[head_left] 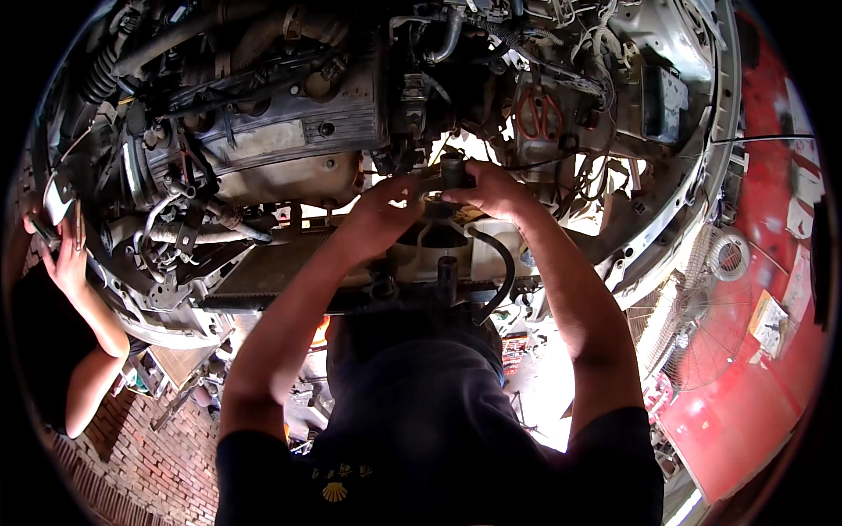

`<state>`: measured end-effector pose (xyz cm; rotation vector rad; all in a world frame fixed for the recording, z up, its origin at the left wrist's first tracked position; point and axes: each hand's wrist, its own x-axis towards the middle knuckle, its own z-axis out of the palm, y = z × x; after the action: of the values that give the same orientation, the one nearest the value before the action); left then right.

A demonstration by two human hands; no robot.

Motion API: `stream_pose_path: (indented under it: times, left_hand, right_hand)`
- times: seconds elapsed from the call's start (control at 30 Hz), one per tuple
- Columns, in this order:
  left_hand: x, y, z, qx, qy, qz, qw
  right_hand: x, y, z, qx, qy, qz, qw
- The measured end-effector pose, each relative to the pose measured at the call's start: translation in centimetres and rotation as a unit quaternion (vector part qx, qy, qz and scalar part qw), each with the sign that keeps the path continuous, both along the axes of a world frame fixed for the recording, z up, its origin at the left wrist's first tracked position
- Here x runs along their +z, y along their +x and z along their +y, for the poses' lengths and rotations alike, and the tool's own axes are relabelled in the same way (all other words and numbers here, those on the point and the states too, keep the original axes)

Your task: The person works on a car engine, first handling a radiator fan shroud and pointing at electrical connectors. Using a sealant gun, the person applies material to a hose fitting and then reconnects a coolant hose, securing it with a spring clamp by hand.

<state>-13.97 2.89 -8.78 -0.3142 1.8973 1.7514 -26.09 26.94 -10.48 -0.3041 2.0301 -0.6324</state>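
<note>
In the gap between the engine and the radiator, my right hand [495, 191] is closed around a short black cylindrical piece [453, 169], with thumb and fingers on its sides. Just left of it, my left hand [386, 210] has its fingers curled inward near the same piece. What those fingers hold is hidden. Below both hands lies the radiator's upper edge [351, 292]. A curved black hose [507, 267] bends down over it, right of the round fan opening [438, 235].
The engine [272, 131] fills the upper left. Red-handled pliers [537, 114] rest among wiring at upper right. A co-worker's hand [66, 259] holds a flat object at the far left. A caged fan [697, 307] stands beside a red car panel [745, 403] on the right.
</note>
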Motion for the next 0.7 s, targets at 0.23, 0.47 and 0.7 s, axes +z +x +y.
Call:
stream_pose_path:
  times: [0.23,0.47,0.7]
  left_hand:
    - [-6.9,-4.7,5.6,-0.034,0.208,-0.059,0.976]
    - [-6.2,-3.8,6.3,-0.031,0.097,0.026,0.994]
    - [-7.5,-4.2,6.4,-0.077,0.052,-0.002,0.996]
  right_hand:
    - [1.3,-1.6,1.7,0.031,0.0,-0.05,0.998]
    - [1.7,-2.8,-0.6,0.024,0.099,0.026,0.994]
    - [0.6,-4.1,0.7,-0.025,0.022,-0.03,0.999]
